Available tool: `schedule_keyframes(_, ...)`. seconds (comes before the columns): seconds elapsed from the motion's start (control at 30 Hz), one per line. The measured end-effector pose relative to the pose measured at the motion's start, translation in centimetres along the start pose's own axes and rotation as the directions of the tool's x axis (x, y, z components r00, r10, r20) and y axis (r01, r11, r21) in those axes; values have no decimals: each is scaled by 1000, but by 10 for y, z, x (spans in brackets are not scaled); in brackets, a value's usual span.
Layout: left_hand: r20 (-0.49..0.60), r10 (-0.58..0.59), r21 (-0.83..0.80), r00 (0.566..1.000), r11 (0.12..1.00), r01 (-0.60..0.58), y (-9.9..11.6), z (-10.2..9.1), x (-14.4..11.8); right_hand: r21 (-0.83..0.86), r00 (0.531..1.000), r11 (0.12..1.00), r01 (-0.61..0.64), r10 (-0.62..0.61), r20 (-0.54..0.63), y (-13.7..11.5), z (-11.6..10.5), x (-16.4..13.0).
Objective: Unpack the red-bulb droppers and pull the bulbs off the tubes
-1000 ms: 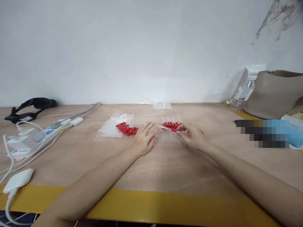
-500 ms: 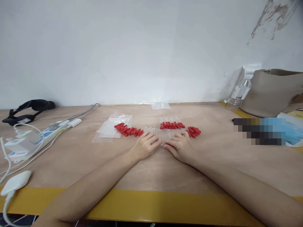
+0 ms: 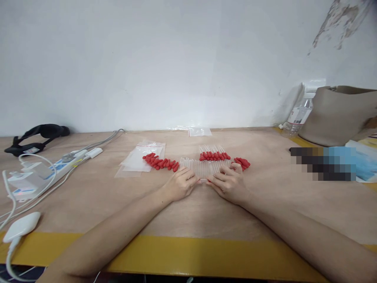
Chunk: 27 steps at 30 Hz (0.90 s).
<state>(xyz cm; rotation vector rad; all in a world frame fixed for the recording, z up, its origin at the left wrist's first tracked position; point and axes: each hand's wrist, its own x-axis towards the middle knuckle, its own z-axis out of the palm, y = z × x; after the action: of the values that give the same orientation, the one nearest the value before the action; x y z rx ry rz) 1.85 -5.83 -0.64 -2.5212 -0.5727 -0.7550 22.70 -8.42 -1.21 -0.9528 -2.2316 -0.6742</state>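
Note:
A row of clear glass dropper tubes (image 3: 203, 167) lies on the wooden table. Behind it sits a second row of tubes fitted with red rubber caps (image 3: 214, 155). Loose red caps lie in a pile at the left (image 3: 160, 162) and a smaller pile at the right (image 3: 242, 163). My left hand (image 3: 180, 183) and my right hand (image 3: 228, 182) rest at the near edge of the clear tubes, fingertips meeting around one tube with a bit of red between them.
Clear zip bags (image 3: 140, 158) lie left of the caps, another small bag (image 3: 200, 131) by the wall. A power strip with cables (image 3: 44, 171) and a black strap (image 3: 37, 133) are at the left. A water bottle (image 3: 300, 112) and a grey bag (image 3: 343, 114) stand at the right.
Both hands have drawn back from the far capped row to the near edge of the clear tubes and come together there.

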Motion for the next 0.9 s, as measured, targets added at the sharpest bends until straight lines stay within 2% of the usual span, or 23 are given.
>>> schedule_keyframes(0.1,-7,-21,-27,1000,999,21,0,1,-1,-9,1000,1000,18,-18,11,4,0,-3)
schedule_keyframes(0.27,0,-41,-56,999,998,41,2,-2,0,17,993,997,76,-77,94,12,-5,-8)
schedule_keyframes(0.43,-23,-95,-90,995,992,92,2,-4,1,38,991,997,63,-67,115,20,-10,-7)
schedule_keyframes(0.5,-49,-185,-134,981,975,178,-2,-4,-1,37,995,999,15,-19,101,28,-11,-6)
schedule_keyframes(0.57,-93,-313,-188,945,938,292,-7,-3,-4,16,993,994,-112,112,26,43,-12,-6)
schedule_keyframes(0.6,-109,-371,-209,922,916,343,-10,-3,-5,16,978,979,-204,205,-45,52,-11,-7)
schedule_keyframes(0.63,-116,-414,-223,903,897,382,-13,-2,-5,42,948,954,-297,300,-106,63,-11,-8)
schedule_keyframes(0.7,-98,-448,-232,888,879,418,-17,1,-3,187,850,862,-472,501,-163,87,-8,-11)
schedule_keyframes(0.8,-71,-442,-216,894,882,419,-20,9,3,286,688,675,-680,722,-68,121,-1,-19)
schedule_keyframes(0.9,-77,-424,-184,902,896,405,-20,18,7,401,486,407,-821,867,115,145,8,-28)
